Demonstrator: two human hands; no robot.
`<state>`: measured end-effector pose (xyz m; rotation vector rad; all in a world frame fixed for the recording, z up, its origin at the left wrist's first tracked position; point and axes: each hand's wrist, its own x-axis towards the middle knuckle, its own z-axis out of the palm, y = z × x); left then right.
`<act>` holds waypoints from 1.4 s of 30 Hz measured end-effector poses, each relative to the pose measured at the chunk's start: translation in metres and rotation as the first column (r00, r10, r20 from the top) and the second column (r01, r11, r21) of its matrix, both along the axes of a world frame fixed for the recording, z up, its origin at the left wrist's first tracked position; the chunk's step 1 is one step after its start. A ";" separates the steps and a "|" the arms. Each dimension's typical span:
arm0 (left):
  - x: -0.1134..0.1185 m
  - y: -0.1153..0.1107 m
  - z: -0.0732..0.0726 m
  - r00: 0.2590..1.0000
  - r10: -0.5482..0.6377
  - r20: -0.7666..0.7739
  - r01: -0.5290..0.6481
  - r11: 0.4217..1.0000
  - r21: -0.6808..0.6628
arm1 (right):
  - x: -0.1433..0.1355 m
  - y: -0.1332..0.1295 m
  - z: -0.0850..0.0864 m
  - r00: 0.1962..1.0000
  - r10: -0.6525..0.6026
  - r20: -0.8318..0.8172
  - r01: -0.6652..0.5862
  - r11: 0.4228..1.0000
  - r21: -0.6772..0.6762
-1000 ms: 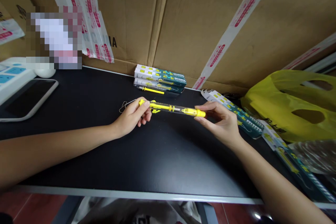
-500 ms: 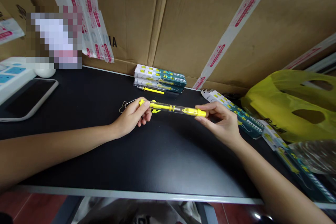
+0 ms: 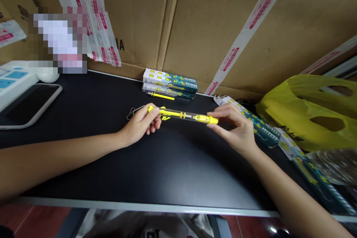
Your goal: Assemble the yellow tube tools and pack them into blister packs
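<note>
A clear-tubed spring scale with yellow parts and a yellow cap is held nearly level above the black table. My left hand is closed around its left end, thumb on top. At the other end, my right hand pinches the yellow cap between thumb and fingers. Just beyond my left hand lie a bent wire hook and a small yellow piece, both partly hidden. A yellow rod with a dark tip lies farther back, in front of the stacked boxes.
Printed narrow boxes are stacked against the cardboard at the back. More such boxes line the right side, beside a yellow plastic bag. On the left are a phone and a white power strip.
The right end of the spring scale and my right hand's fingertips have shifted very slightly left. My left hand keeps its place and grip.
</note>
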<state>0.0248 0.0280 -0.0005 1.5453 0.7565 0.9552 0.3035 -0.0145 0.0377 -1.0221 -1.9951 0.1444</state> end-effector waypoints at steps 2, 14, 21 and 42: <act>0.000 0.000 0.000 1.000 -0.002 -0.002 0.002 1.000 0.003 | 0.000 -0.001 -0.002 1.000 -0.002 -0.016 0.002 1.000 -0.018; 0.000 0.000 -0.001 1.000 -0.005 0.003 0.005 1.000 0.002 | -0.002 -0.006 -0.005 0.994 -0.044 -0.096 0.032 0.991 -0.130; 0.000 0.000 -0.001 1.000 -0.003 -0.003 0.003 1.000 0.000 | -0.001 -0.006 -0.005 0.995 -0.063 -0.075 0.052 0.990 -0.132; 0.000 -0.001 0.001 1.000 0.000 -0.006 0.000 1.000 -0.001 | 0.000 -0.001 0.000 1.000 -0.021 -0.003 0.021 1.000 -0.016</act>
